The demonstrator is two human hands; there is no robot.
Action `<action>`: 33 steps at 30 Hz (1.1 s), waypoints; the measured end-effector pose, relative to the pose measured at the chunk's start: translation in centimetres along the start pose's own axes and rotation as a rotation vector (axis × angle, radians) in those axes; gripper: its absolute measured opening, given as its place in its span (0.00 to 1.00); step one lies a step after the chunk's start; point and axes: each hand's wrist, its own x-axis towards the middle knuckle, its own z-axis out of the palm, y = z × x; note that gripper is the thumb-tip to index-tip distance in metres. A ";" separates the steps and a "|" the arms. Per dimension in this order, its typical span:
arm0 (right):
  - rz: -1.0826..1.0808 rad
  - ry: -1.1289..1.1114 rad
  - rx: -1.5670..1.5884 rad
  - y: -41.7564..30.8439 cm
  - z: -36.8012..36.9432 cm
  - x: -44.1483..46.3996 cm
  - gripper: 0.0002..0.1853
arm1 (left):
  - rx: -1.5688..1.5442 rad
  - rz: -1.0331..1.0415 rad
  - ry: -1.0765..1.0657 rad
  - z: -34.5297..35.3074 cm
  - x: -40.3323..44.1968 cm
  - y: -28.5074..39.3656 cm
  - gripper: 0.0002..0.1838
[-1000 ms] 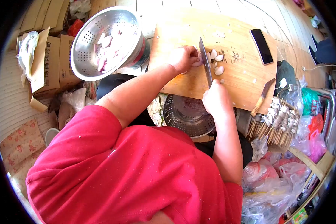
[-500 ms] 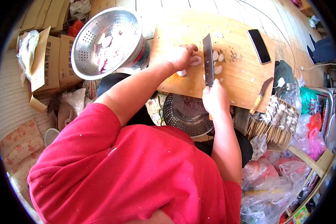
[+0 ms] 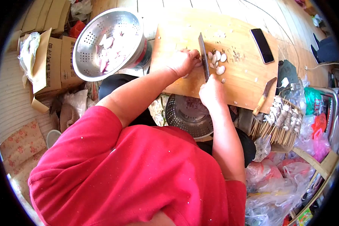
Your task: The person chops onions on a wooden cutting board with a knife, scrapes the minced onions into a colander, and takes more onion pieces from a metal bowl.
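Wooden board [image 3: 245, 81] under cleaver [image 3: 203, 56].

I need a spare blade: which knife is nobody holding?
The small wooden-handled knife, lying near the phone; the other, the cleaver, is in the right hand.

a board [image 3: 245, 86] carries pale slices [image 3: 220, 70], a phone [image 3: 262, 46], a knife [image 3: 265, 96].

Dark Chinese characters [image 3: 49, 62] run down the side of an open cardboard box [image 3: 55, 69], 烤冷面 readable among them, the rest unclear.
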 end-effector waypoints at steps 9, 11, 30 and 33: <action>-0.048 -0.032 0.012 0.2 -2.0 -3.5 0.16 | 0.068 0.023 -0.008 -0.5 -0.5 0.3 0.11; -0.041 -0.055 -0.050 0.6 -1.8 -3.6 0.16 | 0.096 0.016 -0.008 -0.7 -0.5 0.8 0.11; -0.058 -0.042 0.021 0.8 -1.1 -3.3 0.14 | -0.078 0.023 0.008 -0.4 -1.0 -0.2 0.10; -0.083 -0.034 0.018 1.4 -0.8 -3.0 0.14 | -0.064 0.042 0.008 -0.6 -0.7 -0.2 0.10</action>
